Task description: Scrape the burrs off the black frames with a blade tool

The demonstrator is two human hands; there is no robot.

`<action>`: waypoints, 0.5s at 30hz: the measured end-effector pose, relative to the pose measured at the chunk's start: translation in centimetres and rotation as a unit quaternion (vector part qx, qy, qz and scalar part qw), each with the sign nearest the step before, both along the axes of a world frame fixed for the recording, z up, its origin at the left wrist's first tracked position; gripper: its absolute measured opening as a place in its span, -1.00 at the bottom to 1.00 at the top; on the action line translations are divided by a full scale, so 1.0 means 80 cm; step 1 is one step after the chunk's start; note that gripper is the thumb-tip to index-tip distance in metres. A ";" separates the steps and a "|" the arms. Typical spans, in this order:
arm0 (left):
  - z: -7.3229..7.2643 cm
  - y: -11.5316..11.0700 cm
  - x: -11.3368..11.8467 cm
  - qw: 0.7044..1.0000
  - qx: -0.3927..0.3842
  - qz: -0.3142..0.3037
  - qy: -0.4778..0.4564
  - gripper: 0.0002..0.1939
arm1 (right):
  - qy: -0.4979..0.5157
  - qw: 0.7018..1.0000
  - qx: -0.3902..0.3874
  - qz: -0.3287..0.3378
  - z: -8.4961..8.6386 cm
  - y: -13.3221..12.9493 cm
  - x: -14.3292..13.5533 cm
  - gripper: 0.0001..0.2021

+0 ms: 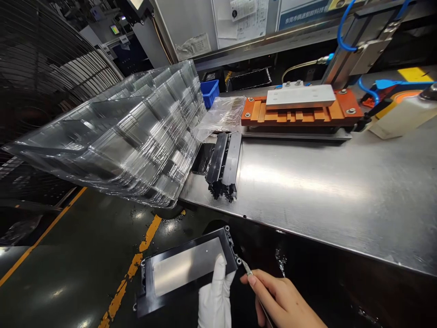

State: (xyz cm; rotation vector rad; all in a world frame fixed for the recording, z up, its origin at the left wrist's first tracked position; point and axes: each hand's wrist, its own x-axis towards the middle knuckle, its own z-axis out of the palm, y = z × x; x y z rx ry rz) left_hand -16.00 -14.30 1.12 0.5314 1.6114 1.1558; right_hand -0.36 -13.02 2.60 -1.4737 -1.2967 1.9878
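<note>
My left hand, in a white glove, grips a black plastic frame with a metal plate by its right end. The thumb lies on the plate, and the frame is tilted in front of the bench edge. My bare right hand is closed around a slim metal knife. The knife's tip is at the frame's right corner, beside a small metal ring; whether it touches cannot be made out. Two black plastic parts stand side by side on the metal bench, beyond my hands.
A tall stack of clear plastic trays overhangs the bench's left end. At the back is an orange fixture with a metal block above it. A blue bin and a plastic bottle stand there too. A wire fan guard rises at left.
</note>
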 end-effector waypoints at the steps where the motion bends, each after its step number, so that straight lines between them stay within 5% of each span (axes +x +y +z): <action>1: -0.004 -0.002 -0.001 1.000 0.005 0.000 0.004 -0.56 | 0.001 1.000 -0.002 0.002 0.000 0.000 0.000 -0.43; 5: -0.009 -0.001 0.004 1.000 0.019 0.011 0.021 -0.53 | 0.001 1.000 0.007 0.001 0.000 0.001 -0.002 -0.46; 10: 0.003 0.007 0.011 0.998 -0.024 0.039 -0.031 -0.77 | 0.000 0.999 0.036 0.028 -0.001 0.002 -0.006 -0.46; 15: -0.002 0.001 -0.002 1.000 -0.018 0.013 -0.009 -0.52 | -0.014 0.999 0.028 0.008 0.005 0.002 -0.005 -0.46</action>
